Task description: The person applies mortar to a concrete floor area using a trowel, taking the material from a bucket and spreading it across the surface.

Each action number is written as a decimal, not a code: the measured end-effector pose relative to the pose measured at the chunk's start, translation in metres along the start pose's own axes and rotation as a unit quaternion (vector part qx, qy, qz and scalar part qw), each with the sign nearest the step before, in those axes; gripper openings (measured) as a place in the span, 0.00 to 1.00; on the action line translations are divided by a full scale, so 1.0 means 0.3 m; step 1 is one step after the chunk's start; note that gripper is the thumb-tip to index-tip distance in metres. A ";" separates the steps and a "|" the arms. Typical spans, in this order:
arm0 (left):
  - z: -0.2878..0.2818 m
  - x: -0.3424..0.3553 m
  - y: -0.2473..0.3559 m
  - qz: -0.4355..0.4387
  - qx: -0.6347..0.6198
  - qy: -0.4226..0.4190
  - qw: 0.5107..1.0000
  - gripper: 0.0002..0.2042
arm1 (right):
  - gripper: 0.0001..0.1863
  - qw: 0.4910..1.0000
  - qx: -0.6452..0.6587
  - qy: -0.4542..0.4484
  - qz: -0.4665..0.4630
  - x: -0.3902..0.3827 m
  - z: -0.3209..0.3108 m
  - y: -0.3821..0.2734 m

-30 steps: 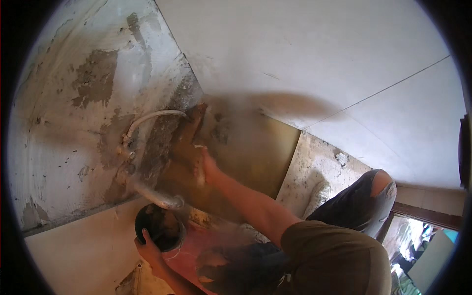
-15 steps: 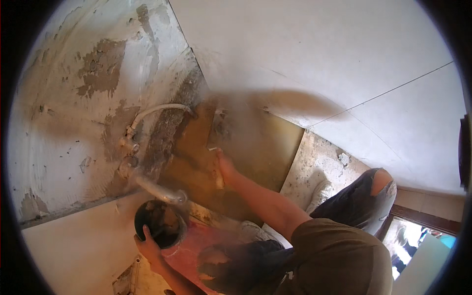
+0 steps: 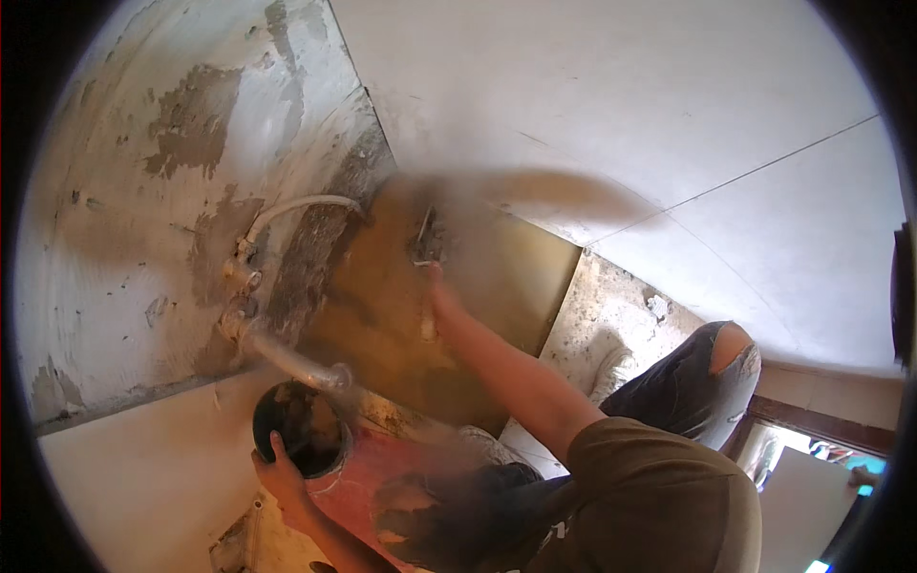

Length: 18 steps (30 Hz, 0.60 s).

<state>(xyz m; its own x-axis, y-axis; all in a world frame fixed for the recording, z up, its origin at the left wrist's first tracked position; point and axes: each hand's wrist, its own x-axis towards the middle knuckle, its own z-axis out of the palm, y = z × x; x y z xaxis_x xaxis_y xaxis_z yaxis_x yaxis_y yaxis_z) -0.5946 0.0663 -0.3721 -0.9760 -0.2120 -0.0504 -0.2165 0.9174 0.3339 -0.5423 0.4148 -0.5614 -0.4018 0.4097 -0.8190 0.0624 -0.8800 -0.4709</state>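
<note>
My left hand (image 3: 282,487) grips the rim of a black bucket (image 3: 327,462), thumb over the edge. Brownish, wet-looking material sits inside the bucket. In my right hand (image 3: 439,298) is a trowel (image 3: 428,323), held by its pale handle, with the fingers closed round it. Its blade end reaches away from me, over the far part of a brown, smooth-looking surface (image 3: 382,286) in the corner. A hazy smear in the picture partly hides the blade.
A pale pipe (image 3: 296,366) juts out above the bucket, and a flexible hose (image 3: 306,202) curves from the patchy left wall (image 3: 115,277) into the corner. A reddish surface (image 3: 373,468) lies beside the bucket. White panels (image 3: 611,105) rise ahead; my bent knee (image 3: 731,349) is at right.
My right hand has moved a little farther away with the trowel, toward the corner. The left hand still holds the bucket rim, and the whole view has shifted slightly.
</note>
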 end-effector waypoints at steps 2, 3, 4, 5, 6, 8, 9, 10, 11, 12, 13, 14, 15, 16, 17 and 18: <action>-0.003 -0.011 0.008 0.002 -0.041 -0.002 0.999 0.33 | 0.33 1.000 0.000 -0.004 0.011 -0.043 -0.034 -0.007; 0.004 -0.011 0.011 0.003 -0.045 -0.006 0.999 0.33 | 0.34 1.000 0.019 0.001 -0.001 -0.039 -0.060 -0.010; 0.009 -0.007 0.008 -0.004 -0.057 -0.030 0.998 0.32 | 0.34 0.999 0.038 0.004 -0.013 -0.035 -0.087 -0.013; 0.015 -0.008 0.009 -0.012 -0.069 -0.054 0.996 0.32 | 0.34 0.999 0.036 0.007 -0.017 -0.030 -0.118 -0.020; 0.036 -0.012 0.032 -0.008 -0.078 -0.061 0.995 0.32 | 0.34 0.999 0.013 -0.004 -0.044 0.011 -0.182 -0.030; 0.043 -0.011 0.013 0.022 -0.026 -0.026 0.999 0.33 | 0.34 0.998 -0.015 -0.023 -0.055 -0.001 -0.223 -0.034; 0.030 0.006 -0.046 0.009 -0.015 -0.018 1.000 0.33 | 0.33 0.994 -0.085 -0.050 -0.044 -0.067 -0.199 -0.035; 0.044 0.022 -0.084 0.018 0.001 0.026 0.999 0.34 | 0.33 0.984 -0.157 -0.072 -0.044 -0.103 -0.201 -0.057; 0.048 0.036 -0.128 0.025 0.019 0.072 0.997 0.34 | 0.33 0.982 -0.166 -0.075 -0.038 -0.113 -0.203 -0.029; 0.066 0.037 -0.110 0.016 0.009 0.064 0.998 0.34 | 0.30 0.889 -0.415 -0.101 -0.166 -0.110 -0.257 -0.018; 0.057 0.040 -0.085 0.008 0.004 0.029 1.000 0.35 | 0.29 0.806 -0.537 -0.125 -0.214 -0.119 -0.283 0.009; 0.051 0.037 -0.061 -0.001 -0.001 -0.006 1.000 0.35 | 0.28 0.707 -0.639 -0.135 -0.270 -0.127 -0.310 0.036; 0.054 0.028 -0.039 -0.014 -0.007 -0.006 1.000 0.35 | 0.32 0.751 -0.611 -0.110 -0.224 -0.142 -0.297 0.072; 0.048 0.029 -0.031 0.002 -0.011 -0.003 1.000 0.35 | 0.37 0.792 -0.578 -0.087 -0.175 -0.158 -0.270 0.098; 0.037 0.029 -0.019 0.018 -0.015 0.001 1.000 0.36 | 0.37 0.786 -0.586 -0.094 -0.173 -0.167 -0.259 0.101; 0.016 0.016 0.021 0.009 -0.025 -0.020 0.999 0.34 | 0.37 0.771 -0.613 -0.071 -0.159 -0.190 -0.248 0.098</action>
<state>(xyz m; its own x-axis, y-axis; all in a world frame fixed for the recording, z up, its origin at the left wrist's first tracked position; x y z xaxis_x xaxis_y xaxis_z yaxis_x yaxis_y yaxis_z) -0.6008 0.0727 -0.3747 -0.9800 -0.1814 -0.0820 -0.1990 0.9025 0.3819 -0.4497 0.3834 -0.5529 -0.6654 0.4509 -0.5949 0.7213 0.1830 -0.6680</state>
